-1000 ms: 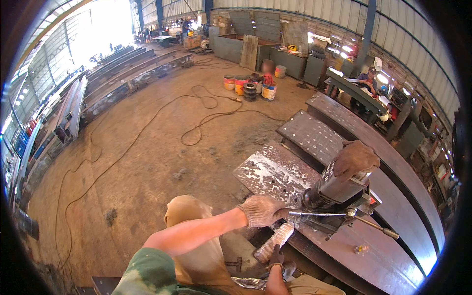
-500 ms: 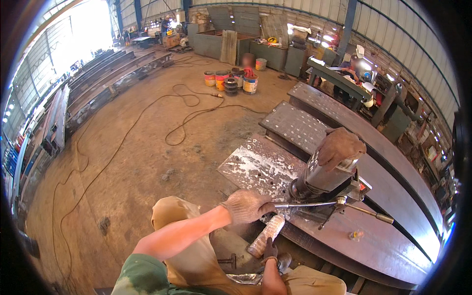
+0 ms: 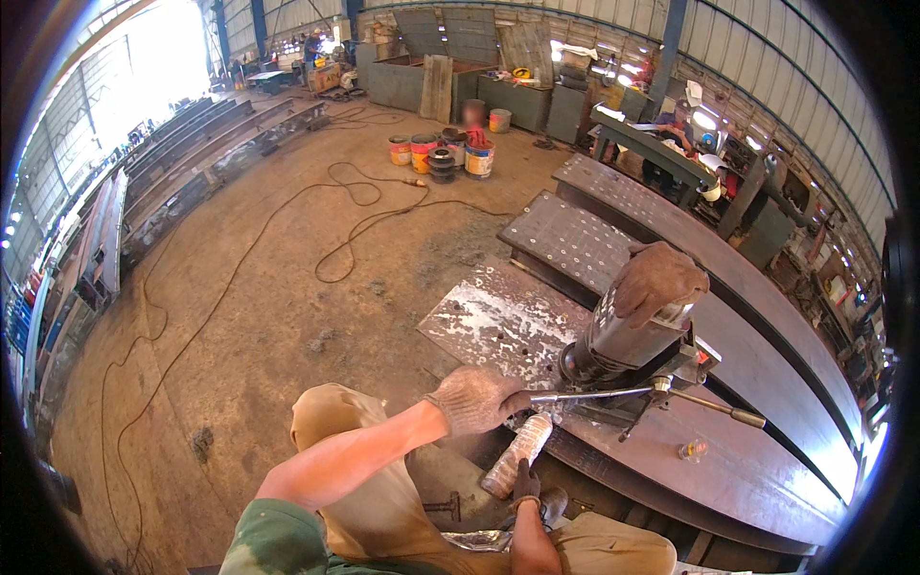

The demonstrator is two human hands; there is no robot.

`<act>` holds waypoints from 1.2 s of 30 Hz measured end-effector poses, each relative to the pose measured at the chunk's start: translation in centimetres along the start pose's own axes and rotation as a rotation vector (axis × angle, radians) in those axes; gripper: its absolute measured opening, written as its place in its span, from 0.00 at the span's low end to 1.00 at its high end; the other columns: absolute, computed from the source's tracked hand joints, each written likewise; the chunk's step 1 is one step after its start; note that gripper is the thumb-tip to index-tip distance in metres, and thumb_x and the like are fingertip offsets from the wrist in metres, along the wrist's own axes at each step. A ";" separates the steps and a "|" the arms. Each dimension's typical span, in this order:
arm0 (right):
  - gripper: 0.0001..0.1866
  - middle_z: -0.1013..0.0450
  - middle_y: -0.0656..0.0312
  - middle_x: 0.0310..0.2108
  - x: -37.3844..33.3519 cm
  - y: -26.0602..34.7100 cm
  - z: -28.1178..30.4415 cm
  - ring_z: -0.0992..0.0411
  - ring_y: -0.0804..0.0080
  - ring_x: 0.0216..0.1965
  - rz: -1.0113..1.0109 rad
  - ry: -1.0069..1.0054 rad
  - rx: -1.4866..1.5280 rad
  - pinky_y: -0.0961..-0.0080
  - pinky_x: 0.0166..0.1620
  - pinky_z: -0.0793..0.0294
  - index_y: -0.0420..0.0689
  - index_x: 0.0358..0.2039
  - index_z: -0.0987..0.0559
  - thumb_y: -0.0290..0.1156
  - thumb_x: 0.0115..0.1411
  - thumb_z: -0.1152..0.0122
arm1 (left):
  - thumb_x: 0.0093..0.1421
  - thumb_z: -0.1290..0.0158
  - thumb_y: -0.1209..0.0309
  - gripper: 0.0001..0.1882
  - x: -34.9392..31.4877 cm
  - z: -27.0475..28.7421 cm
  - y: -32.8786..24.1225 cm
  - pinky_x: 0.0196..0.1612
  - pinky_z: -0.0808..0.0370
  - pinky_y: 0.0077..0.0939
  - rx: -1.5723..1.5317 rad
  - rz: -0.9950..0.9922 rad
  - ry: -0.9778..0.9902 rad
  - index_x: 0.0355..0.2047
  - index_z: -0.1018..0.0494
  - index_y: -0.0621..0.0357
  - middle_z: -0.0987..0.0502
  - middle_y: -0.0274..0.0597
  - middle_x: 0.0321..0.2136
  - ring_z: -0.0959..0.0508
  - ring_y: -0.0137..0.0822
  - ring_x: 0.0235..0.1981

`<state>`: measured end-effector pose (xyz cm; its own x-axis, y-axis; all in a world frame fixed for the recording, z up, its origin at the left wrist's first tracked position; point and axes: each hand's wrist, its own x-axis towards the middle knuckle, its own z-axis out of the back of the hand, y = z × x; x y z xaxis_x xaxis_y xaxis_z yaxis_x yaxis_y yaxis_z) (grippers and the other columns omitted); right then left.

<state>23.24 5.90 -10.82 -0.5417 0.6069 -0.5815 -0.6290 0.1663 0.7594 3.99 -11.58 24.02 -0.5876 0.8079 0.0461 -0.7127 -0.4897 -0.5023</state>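
Note:
My left hand, in a knitted work glove, is closed around the end of a metal lever. That lever runs right to the hub of a portable drill press standing on a steel plate. A brown glove or cloth covers the top of the drill's motor. Lower down, my right hand, in a dark glove, grips a ribbed plastic bottle. The bottle is tilted, its upper end close to the plate edge below the lever. The drill's tip is hidden behind the levers and my left hand.
Long steel beams with drilled holes lie at the right. A small clear container sits on the nearest one. Cable loops over the floor. Paint buckets stand farther off. A person is at a bench at the back right.
The view has shifted slightly. Both hands keep their grips on the lever and the bottle, with hardly any visible movement.

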 end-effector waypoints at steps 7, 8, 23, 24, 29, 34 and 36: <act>0.41 0.21 0.45 0.49 0.6 -0.7 -0.1 0.23 0.56 0.49 0.007 -0.012 -0.011 0.63 0.53 0.26 0.29 0.55 0.22 0.61 0.66 0.44 | 0.69 0.51 0.54 0.19 -0.4 0.6 -0.5 0.42 0.22 0.53 -0.007 0.003 -0.029 0.49 0.21 0.52 0.18 0.57 0.32 0.18 0.59 0.37; 0.40 0.21 0.45 0.49 0.2 -0.3 -0.2 0.23 0.56 0.49 0.000 -0.009 -0.005 0.63 0.54 0.27 0.28 0.54 0.22 0.61 0.66 0.44 | 0.69 0.50 0.54 0.19 -0.4 0.5 -0.4 0.42 0.22 0.53 0.001 0.007 -0.023 0.49 0.21 0.53 0.18 0.58 0.32 0.18 0.59 0.37; 0.42 0.22 0.43 0.52 0.3 -0.1 -0.3 0.23 0.52 0.51 0.029 -0.017 -0.021 0.62 0.55 0.27 0.27 0.56 0.23 0.61 0.67 0.45 | 0.67 0.48 0.56 0.16 -0.2 -0.7 0.5 0.37 0.22 0.53 -0.007 -0.103 -0.155 0.37 0.20 0.56 0.19 0.55 0.27 0.18 0.58 0.31; 0.42 0.22 0.42 0.52 0.2 -0.2 -0.3 0.23 0.52 0.51 0.020 0.000 -0.019 0.62 0.55 0.27 0.27 0.56 0.23 0.62 0.67 0.45 | 0.67 0.47 0.56 0.17 -0.3 -1.1 0.9 0.36 0.22 0.53 -0.009 -0.126 -0.197 0.33 0.20 0.58 0.20 0.56 0.24 0.19 0.58 0.29; 0.43 0.22 0.42 0.51 3.4 -3.5 -0.8 0.22 0.51 0.49 0.008 0.018 0.018 0.60 0.53 0.25 0.28 0.56 0.23 0.63 0.66 0.46 | 0.66 0.47 0.57 0.17 -0.8 -0.5 -0.2 0.38 0.21 0.51 -0.009 -0.080 -0.269 0.32 0.21 0.59 0.20 0.55 0.26 0.18 0.57 0.31; 0.44 0.23 0.42 0.51 4.8 -4.8 -0.7 0.22 0.54 0.49 0.025 0.040 0.156 0.62 0.50 0.22 0.26 0.58 0.26 0.62 0.67 0.46 | 0.68 0.48 0.54 0.19 0.4 -0.6 -0.4 0.40 0.22 0.52 0.050 -0.014 -0.080 0.35 0.21 0.57 0.20 0.53 0.28 0.18 0.57 0.34; 0.45 0.23 0.42 0.51 3.1 -3.7 -1.2 0.22 0.54 0.49 0.004 0.052 0.167 0.62 0.50 0.22 0.27 0.59 0.26 0.63 0.67 0.46 | 0.68 0.48 0.54 0.19 -0.1 -0.9 0.2 0.40 0.22 0.53 0.037 -0.010 -0.084 0.35 0.21 0.57 0.19 0.53 0.28 0.18 0.57 0.34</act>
<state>23.24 6.22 -15.81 -0.5744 0.5677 -0.5896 -0.5279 0.2935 0.7969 4.26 -11.46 23.17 -0.6095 0.7830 0.1239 -0.7312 -0.4949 -0.4695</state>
